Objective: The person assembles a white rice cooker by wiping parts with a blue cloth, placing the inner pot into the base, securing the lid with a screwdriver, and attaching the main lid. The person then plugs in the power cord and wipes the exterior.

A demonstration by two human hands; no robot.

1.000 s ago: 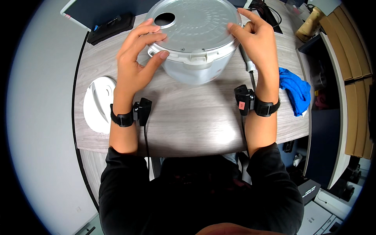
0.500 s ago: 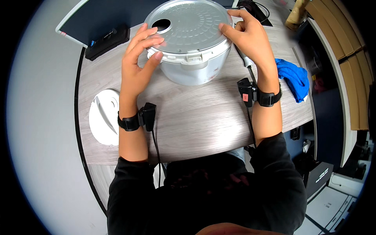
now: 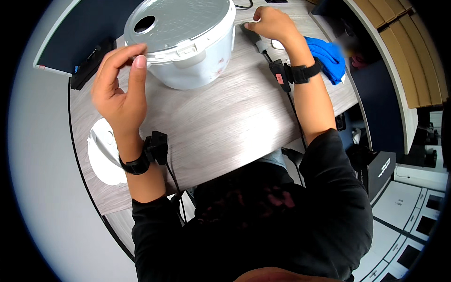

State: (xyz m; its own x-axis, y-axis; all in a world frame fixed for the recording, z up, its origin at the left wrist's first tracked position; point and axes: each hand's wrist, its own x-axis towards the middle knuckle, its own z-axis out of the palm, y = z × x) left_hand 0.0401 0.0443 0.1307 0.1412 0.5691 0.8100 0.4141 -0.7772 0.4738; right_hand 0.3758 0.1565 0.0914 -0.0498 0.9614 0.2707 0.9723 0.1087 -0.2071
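Bench (image 3: 211, 127), with the screen (image 3: 98, 33) at its far left and the pot (image 3: 192, 68), lidded, upright beside it. The left hand (image 3: 120, 98), fingers loosely parted, obscures the pot's near-left edge; its wrist partly hides the disc (image 3: 102, 162). The cloth (image 3: 328, 58) lies beside the right hand's (image 3: 275, 23) wrist; that hand meets the rod (image 3: 250, 34), grip indeterminable.

Right of the white pot (image 3: 184, 42), a pink label (image 3: 279, 78) with a small dark mark sits on a black wrist-worn device (image 3: 277, 67); well apart, to the lower right of the pot, a black box (image 3: 378, 178) bears small, tilted white lettering (image 3: 385, 166). Reddish marks (image 3: 219, 69) on the pot's own side and dark marks on a white cabinet (image 3: 392, 207), farther to its lower right, are too small or blurred to make out as writing.
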